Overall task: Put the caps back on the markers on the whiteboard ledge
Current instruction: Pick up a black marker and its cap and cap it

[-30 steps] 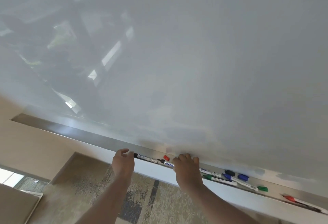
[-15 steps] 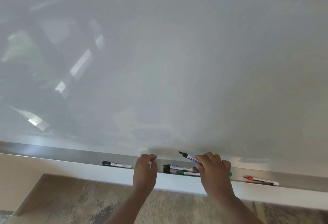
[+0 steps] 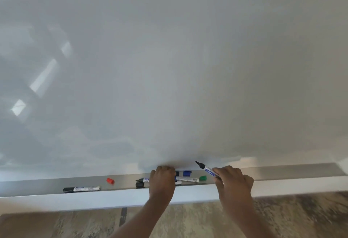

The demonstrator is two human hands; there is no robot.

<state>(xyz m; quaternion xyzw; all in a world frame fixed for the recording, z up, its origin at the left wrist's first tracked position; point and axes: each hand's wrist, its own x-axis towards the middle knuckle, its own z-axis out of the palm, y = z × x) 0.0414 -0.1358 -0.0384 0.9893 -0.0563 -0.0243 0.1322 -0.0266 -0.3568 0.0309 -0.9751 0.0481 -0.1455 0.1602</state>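
Uncapped marker in my right hand, my left hand down on the ledge.

My right hand (image 3: pixel 233 181) grips an uncapped marker (image 3: pixel 206 169), its black tip angled up toward the whiteboard (image 3: pixel 169 68). My left hand (image 3: pixel 162 180) curls over the ledge (image 3: pixel 47 187) among loose markers; I cannot tell what it holds. A capped black marker (image 3: pixel 81 189) lies toward the ledge's left end, a red cap (image 3: pixel 110 180) near it, a blue cap (image 3: pixel 187 173) and green cap (image 3: pixel 203 178) between my hands.

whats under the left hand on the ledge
The left hand covers the middles of two white marker barrels on the steel ledge. A dark blue cap peeks out; anything gripped is hidden.
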